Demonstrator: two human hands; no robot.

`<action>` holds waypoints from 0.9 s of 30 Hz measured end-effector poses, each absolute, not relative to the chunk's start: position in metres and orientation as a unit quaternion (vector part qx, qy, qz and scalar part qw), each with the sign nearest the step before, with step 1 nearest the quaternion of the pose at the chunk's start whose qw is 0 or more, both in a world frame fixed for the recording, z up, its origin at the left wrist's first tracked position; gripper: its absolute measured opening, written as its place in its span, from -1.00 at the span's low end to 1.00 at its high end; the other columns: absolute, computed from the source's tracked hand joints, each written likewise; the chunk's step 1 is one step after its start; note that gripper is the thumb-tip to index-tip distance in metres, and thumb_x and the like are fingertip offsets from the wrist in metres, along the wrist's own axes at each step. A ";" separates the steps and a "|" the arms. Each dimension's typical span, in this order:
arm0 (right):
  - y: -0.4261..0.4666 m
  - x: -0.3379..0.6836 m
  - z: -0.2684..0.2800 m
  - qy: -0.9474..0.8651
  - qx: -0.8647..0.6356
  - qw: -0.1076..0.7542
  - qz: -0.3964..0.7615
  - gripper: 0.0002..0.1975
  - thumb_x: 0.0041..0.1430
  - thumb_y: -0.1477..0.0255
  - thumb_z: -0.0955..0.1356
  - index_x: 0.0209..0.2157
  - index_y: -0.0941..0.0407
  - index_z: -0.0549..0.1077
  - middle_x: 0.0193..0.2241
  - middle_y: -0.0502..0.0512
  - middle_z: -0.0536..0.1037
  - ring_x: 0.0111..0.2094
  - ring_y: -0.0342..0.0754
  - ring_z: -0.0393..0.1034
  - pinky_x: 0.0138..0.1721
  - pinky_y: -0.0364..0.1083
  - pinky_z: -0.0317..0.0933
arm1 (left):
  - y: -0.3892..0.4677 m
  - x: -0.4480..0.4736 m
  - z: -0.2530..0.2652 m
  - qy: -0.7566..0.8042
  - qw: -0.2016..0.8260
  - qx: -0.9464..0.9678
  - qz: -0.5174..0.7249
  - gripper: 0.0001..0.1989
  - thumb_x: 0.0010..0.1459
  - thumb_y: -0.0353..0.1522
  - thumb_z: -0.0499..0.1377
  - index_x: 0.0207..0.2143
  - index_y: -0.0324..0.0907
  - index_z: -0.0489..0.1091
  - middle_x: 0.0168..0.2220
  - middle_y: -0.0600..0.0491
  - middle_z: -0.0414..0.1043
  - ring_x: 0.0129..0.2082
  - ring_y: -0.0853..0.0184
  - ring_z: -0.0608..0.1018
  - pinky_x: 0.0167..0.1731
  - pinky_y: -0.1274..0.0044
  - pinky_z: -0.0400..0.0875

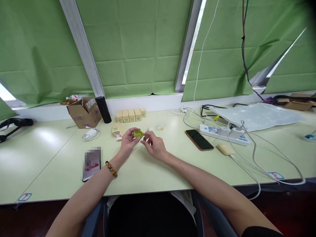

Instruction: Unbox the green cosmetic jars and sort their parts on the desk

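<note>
Over the table, my left hand [128, 142] holds a small lime-green, hollow case-like piece [138, 133] between thumb and fingers, its open side showing. Close by on its right is my right hand [155, 145], fingers curled and fingertips at the edge of the green piece. Whether something small is pinched in them I cannot make out. Behind my left hand lies an opened small cream box [118, 130]. A small white object [150, 129] and a clear plastic piece with a yellow spot [160, 127] sit just beyond my right hand.
Several small cream boxes [131, 116] stand in a row at the back. Left are a cardboard box [85, 113], a black cylinder [103, 110], a coiled white cable [91, 134] and a partly blurred device [92, 163]. Right are a phone [199, 140], power strip [223, 134] and loose cables.
</note>
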State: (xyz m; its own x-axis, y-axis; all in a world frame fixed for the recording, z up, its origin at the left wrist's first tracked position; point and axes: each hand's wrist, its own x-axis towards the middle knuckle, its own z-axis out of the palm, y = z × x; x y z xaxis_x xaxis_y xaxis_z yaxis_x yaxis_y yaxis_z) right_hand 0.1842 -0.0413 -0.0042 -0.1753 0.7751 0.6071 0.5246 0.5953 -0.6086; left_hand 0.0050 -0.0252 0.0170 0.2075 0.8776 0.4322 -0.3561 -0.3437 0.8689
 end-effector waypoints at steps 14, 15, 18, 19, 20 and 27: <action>-0.020 0.205 0.006 -0.662 -0.268 0.510 0.480 -0.65 0.25 0.06 0.45 -0.26 0.05 0.41 -0.37 0.03 0.49 -0.36 -0.04 0.49 -0.46 -0.10 0.34 | -0.030 0.006 0.017 0.271 0.400 0.649 0.587 -0.80 0.09 -0.38 0.45 -0.19 -0.10 0.63 -0.04 -0.12 0.46 0.03 0.12 0.51 0.07 0.33 0.50; -0.018 0.208 0.007 -0.637 -0.260 0.508 0.518 -0.61 0.20 0.04 0.48 -0.29 0.06 0.40 -0.40 0.01 0.48 -0.38 -0.05 0.47 -0.47 -0.10 0.34 | -0.028 0.006 0.016 0.276 0.412 0.647 0.579 -0.88 0.12 -0.35 0.43 -0.25 -0.13 0.63 -0.07 -0.13 0.48 -0.01 0.14 0.53 0.02 0.34 0.53; -0.011 0.214 0.008 -0.566 -0.259 0.509 0.595 -0.57 0.09 0.06 0.55 -0.25 0.07 0.44 -0.43 -0.01 0.50 -0.44 -0.08 0.45 -0.50 -0.12 0.31 | -0.018 0.004 0.011 0.288 0.501 0.608 0.545 -0.80 0.18 -0.25 0.40 -0.39 -0.21 0.59 -0.14 -0.14 0.51 -0.18 0.20 0.56 -0.18 0.37 0.61; -0.010 0.215 0.008 -0.546 -0.263 0.513 0.608 -0.56 0.07 0.07 0.56 -0.21 0.07 0.46 -0.42 0.00 0.52 -0.44 -0.08 0.46 -0.50 -0.13 0.30 | -0.014 0.003 0.009 0.285 0.550 0.572 0.537 -0.77 0.20 -0.23 0.39 -0.37 -0.23 0.58 -0.15 -0.14 0.53 -0.22 0.22 0.57 -0.22 0.36 0.62; -0.008 0.217 0.007 -0.529 -0.271 0.520 0.614 -0.55 0.07 0.08 0.56 -0.17 0.07 0.47 -0.41 0.00 0.54 -0.44 -0.08 0.46 -0.50 -0.13 0.30 | -0.010 0.003 0.007 0.281 0.598 0.527 0.534 -0.75 0.22 -0.22 0.37 -0.33 -0.26 0.57 -0.16 -0.15 0.55 -0.26 0.24 0.58 -0.22 0.34 0.64; -0.003 0.214 -0.012 -0.555 -0.387 0.473 0.565 -0.59 0.10 0.07 0.50 -0.20 0.08 0.47 -0.46 0.03 0.60 -0.47 -0.08 0.46 -0.54 -0.17 0.21 | 0.009 -0.002 0.006 0.336 0.663 0.294 0.601 -0.86 0.41 -0.40 0.15 -0.17 -0.28 0.48 -0.19 -0.16 0.61 -0.17 0.16 0.71 0.04 0.22 0.65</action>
